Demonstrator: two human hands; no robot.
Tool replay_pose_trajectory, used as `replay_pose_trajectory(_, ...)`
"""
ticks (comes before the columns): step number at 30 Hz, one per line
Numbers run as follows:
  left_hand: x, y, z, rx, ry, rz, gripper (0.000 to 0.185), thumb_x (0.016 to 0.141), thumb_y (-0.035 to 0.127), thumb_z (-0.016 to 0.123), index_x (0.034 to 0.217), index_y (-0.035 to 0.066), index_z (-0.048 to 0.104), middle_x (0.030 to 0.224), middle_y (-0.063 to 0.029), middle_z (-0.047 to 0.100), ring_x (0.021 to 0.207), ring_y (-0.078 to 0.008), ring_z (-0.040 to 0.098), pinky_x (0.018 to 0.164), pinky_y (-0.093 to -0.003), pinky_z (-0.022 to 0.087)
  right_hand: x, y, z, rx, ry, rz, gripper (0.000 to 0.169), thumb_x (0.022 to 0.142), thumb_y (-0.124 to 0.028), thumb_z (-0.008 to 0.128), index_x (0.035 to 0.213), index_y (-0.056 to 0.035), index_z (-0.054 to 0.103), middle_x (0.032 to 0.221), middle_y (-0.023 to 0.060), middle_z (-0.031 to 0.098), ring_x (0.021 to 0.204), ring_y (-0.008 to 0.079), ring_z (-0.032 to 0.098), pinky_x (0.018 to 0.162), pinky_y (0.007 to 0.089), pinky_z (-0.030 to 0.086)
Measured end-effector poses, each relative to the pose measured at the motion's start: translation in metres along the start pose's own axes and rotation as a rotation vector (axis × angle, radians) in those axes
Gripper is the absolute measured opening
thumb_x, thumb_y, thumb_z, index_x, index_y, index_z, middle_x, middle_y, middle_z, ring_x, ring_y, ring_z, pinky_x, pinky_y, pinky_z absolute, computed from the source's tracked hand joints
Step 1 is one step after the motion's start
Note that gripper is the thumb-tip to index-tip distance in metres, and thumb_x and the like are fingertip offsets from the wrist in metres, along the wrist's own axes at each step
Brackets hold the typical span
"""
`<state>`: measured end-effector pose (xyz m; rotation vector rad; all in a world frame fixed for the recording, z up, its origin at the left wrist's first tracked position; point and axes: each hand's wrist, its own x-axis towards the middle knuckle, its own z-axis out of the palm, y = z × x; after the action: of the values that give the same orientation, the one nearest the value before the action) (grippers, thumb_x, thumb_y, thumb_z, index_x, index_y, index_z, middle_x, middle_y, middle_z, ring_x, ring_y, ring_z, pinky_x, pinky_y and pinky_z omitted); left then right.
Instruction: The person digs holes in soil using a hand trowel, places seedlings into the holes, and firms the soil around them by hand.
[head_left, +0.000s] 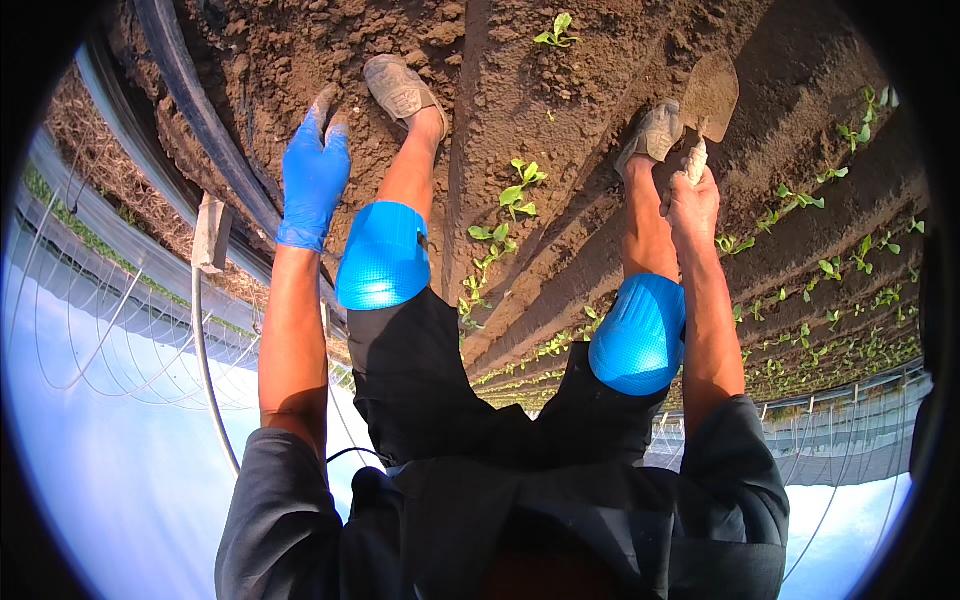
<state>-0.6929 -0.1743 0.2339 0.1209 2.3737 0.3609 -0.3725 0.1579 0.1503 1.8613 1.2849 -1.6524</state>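
Observation:
My left hand (316, 180) wears a blue disposable glove with soil caked on its fingertips. Its fingers point toward the loose soil beside my left shoe (403, 88), slightly apart, and no object shows in them. Whether the tips touch the ground is unclear. On the other side, my bare right hand (691, 206) grips the pale handle of a hand trowel (711, 97). The trowel's soil-coated blade lies over the ground next to my right shoe (654, 135). Between my legs runs a row of leafy seedlings (519, 191), with a single seedling (556, 31) farther up.
Black pipe or hose (202, 105) curves along the left, near a wooden post (212, 232) and thin hoop frames (112, 330). More seedling rows (829, 270) and furrows fill the right. Blue knee pads (384, 255) cover both my knees.

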Motion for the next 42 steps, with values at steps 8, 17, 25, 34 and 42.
replay_pose_trajectory(8, -0.072, -0.038, 0.013, 0.033, -0.172, -0.034, 0.051, 0.098, 0.016, 0.062, 0.146, 0.003, 0.05, 0.137, -0.025, 0.06, 0.128, -0.0338, 0.059, 0.106, -0.0393, 0.045, -0.012, 0.023, -0.012, 0.058, 0.012, 0.045, 0.022, 0.092, -0.007, 0.058, 0.113, -0.0042, 0.054, 0.072, 0.0003, 0.052, 0.052, 0.0097, 0.048, 0.043, 0.0279, 0.042)
replay_pose_trajectory(17, -0.097, -0.008, 0.023, 0.144, -0.316, 0.024, 0.054, 0.098, 0.016, 0.062, 0.146, -0.001, 0.047, 0.135, -0.0276, 0.06, 0.124, -0.035, 0.06, 0.104, -0.0398, 0.046, -0.043, 0.041, -0.049, -0.271, 0.135, -0.329, 0.014, 0.09, -0.006, 0.056, 0.105, -0.004, 0.056, 0.071, -0.0016, 0.052, 0.052, 0.0061, 0.049, 0.045, 0.0249, 0.041)
replay_pose_trajectory(25, -0.093, 0.055, 0.039, -0.101, -0.366, 0.112, 0.052, 0.095, 0.011, 0.065, 0.143, -0.002, 0.052, 0.136, -0.0197, 0.062, 0.123, -0.0242, 0.06, 0.105, -0.0354, 0.045, -0.11, -0.005, -0.061, 0.051, 0.111, -0.017, 0.01, 0.088, -0.003, 0.055, 0.098, -0.0051, 0.054, 0.072, -0.0017, 0.053, 0.052, 0.0068, 0.05, 0.046, 0.0236, 0.042)
replay_pose_trajectory(34, -0.214, 0.118, 0.195, -0.676, -0.758, -0.081, 0.055, 0.103, 0.018, 0.057, 0.152, 0.0, 0.038, 0.15, -0.0172, 0.049, 0.136, -0.0251, 0.049, 0.113, -0.0348, 0.039, -0.103, -0.001, -0.077, 0.129, 0.115, -0.026, 0.012, 0.086, -0.003, 0.058, 0.098, -0.0049, 0.055, 0.078, -0.0022, 0.054, 0.068, 0.0055, 0.05, 0.059, 0.0239, 0.043)
replay_pose_trajectory(42, -0.285, 0.067, 0.319, -1.13, -0.641, -0.98, 0.049, 0.107, 0.026, 0.048, 0.148, 0.002, 0.04, 0.137, -0.0141, 0.056, 0.119, -0.0246, 0.059, 0.103, -0.0357, 0.049, -0.18, -0.009, -0.101, -0.403, 0.071, -0.012, 0.03, 0.074, -0.007, 0.068, 0.101, -0.001, 0.056, 0.079, 0.012, 0.062, 0.069, 0.0251, 0.063, 0.067, 0.0364, 0.051)
